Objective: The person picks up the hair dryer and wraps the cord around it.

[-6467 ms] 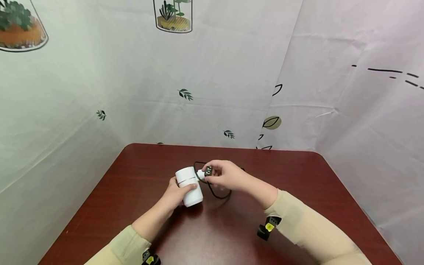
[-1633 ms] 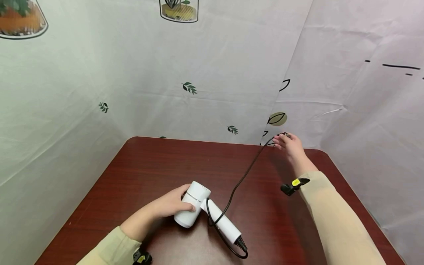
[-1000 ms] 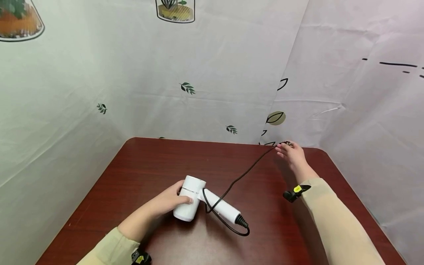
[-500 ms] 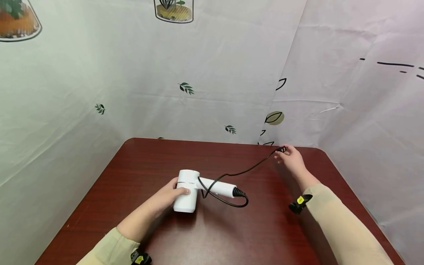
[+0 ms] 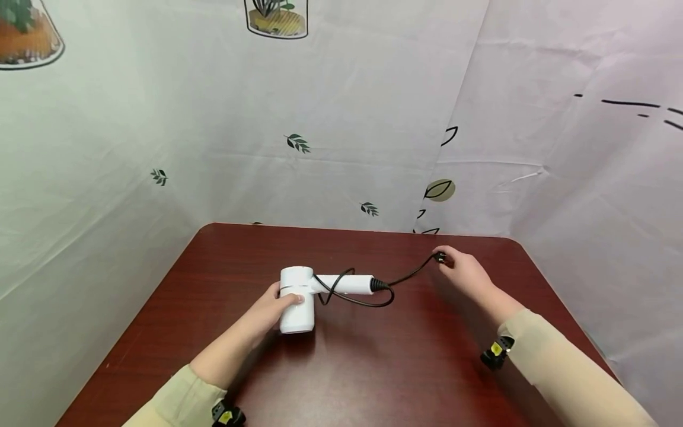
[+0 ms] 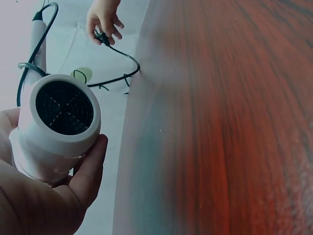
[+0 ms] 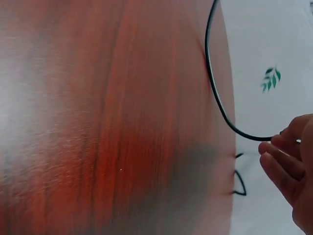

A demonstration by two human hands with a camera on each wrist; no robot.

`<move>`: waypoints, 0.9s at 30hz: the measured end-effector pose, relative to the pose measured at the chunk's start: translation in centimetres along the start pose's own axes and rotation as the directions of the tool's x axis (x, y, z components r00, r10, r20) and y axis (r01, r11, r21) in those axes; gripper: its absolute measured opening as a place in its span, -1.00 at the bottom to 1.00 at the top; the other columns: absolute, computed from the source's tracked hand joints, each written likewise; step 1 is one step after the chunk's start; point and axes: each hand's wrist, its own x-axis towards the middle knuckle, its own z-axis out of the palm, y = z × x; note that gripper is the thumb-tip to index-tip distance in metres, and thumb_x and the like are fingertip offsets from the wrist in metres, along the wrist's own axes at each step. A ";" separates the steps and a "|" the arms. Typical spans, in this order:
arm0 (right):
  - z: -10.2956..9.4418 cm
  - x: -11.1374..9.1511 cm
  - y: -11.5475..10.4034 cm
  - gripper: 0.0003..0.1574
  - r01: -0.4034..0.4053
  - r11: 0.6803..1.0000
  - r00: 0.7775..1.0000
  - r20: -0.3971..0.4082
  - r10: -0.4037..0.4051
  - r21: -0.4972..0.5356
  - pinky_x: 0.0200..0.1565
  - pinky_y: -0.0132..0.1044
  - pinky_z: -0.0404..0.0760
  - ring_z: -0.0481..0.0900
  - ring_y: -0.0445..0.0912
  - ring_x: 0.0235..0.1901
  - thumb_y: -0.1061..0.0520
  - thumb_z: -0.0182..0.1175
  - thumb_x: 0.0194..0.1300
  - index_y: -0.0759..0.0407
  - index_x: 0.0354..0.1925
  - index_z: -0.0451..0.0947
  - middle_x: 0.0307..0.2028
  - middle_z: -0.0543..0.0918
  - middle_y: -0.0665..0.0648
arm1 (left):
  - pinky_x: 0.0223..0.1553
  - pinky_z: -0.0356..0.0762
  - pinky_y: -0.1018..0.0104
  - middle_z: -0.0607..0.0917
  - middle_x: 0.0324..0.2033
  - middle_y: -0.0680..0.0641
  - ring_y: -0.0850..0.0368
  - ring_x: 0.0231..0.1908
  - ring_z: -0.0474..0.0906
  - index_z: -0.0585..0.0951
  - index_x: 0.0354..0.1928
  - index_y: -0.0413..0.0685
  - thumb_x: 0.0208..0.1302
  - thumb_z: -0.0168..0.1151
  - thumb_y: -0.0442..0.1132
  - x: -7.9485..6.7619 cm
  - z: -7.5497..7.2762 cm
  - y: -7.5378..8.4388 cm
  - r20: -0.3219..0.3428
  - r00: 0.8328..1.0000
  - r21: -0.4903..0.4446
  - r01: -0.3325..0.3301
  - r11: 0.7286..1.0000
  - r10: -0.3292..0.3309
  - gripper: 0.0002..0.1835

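My left hand grips a white hair dryer by its barrel, thumb across the front. The handle points right, with a black cord looped loosely around it. My right hand pinches the cord's black plug, off to the right of the handle end. In the left wrist view, the round dark grille of the barrel faces the camera. The right hand appears beyond it with the plug. In the right wrist view, the cord curves to the fingers; the plug is hidden there.
A dark red wooden table lies under both hands. White cloth printed with leaves and plants hangs behind and at the sides. Black wrist cameras sit on both sleeves.
Earlier the right hand held the plug beside the dryer, then drew the cord out rightward. Since then it has come lower and nearer, slackening the cord. The dryer's handle has swung up to level.
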 end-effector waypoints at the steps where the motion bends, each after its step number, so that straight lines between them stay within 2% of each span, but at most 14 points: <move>1: -0.1 -0.2 -0.3 -0.57 0.016 1.000 1.000 0.007 -0.016 -0.019 -0.34 -0.13 0.46 0.59 -0.02 -0.36 0.21 0.21 0.35 0.05 0.18 0.51 -0.18 0.71 0.18 | -0.26 0.61 0.13 0.51 0.07 -0.32 -0.04 -0.15 0.61 0.13 0.40 -0.27 0.26 0.23 -0.16 0.0 0.0 0.0 -0.006 1.000 0.004 -0.001 1.000 0.001 -0.23; 7: -0.7 -1.7 -2.3 -0.56 0.117 0.982 0.992 0.064 -0.108 -0.151 -0.42 -0.21 0.43 0.49 -0.16 -0.50 0.21 0.23 0.30 0.07 0.15 0.54 -0.35 0.69 0.03 | -0.31 0.58 0.16 0.51 0.08 -0.31 -0.04 -0.16 0.61 0.12 0.42 -0.25 0.28 0.24 -0.12 0.2 0.2 0.2 -0.040 0.999 0.026 0.013 1.000 -0.012 -0.21; 12: -1.0 -3.0 -4.1 -0.63 0.230 0.944 0.972 0.104 -0.211 -0.238 -0.44 -0.24 0.42 0.39 -0.23 -0.56 0.21 0.27 0.21 0.07 0.02 0.60 -0.55 0.52 -0.16 | -0.30 0.60 0.13 0.47 0.12 -0.33 -0.05 -0.14 0.60 0.09 0.42 -0.28 0.30 0.24 -0.09 0.3 0.3 0.3 -0.049 0.999 0.032 0.013 0.999 -0.012 -0.20; 18: -1.1 -4.3 -6.7 -0.68 0.372 0.891 0.923 0.207 -0.325 -0.261 -0.46 -0.33 0.43 0.38 -0.34 -0.56 0.20 0.34 0.14 0.05 -0.09 0.58 -0.55 0.47 -0.25 | -0.35 0.58 0.13 0.46 0.12 -0.33 -0.02 -0.18 0.61 0.07 0.43 -0.29 0.30 0.25 -0.05 0.4 0.5 0.4 -0.070 0.998 0.028 0.007 1.000 -0.005 -0.16; 21: -1.1 -4.8 -8.0 -0.74 0.430 0.868 0.894 0.247 -0.373 -0.247 -0.48 -0.38 0.38 0.31 -0.35 -0.59 0.20 0.32 0.15 0.00 -0.17 0.54 -0.59 0.41 -0.27 | -0.39 0.57 0.14 0.48 0.10 -0.32 -0.01 -0.21 0.62 0.09 0.42 -0.28 0.30 0.26 -0.05 0.5 0.7 0.3 -0.078 0.997 0.024 0.008 1.000 -0.006 -0.18; 27: -1.1 -5.5 -10.3 -0.76 0.511 0.829 0.852 0.256 -0.456 -0.226 -0.51 -0.40 0.29 0.18 -0.35 -0.62 0.14 0.31 0.15 -0.07 -0.34 0.41 -0.65 0.24 -0.29 | -0.43 0.53 0.17 0.51 0.07 -0.31 0.00 -0.24 0.62 0.13 0.39 -0.26 0.28 0.27 -0.06 0.6 1.0 0.2 -0.096 0.995 0.023 0.007 1.000 -0.004 -0.21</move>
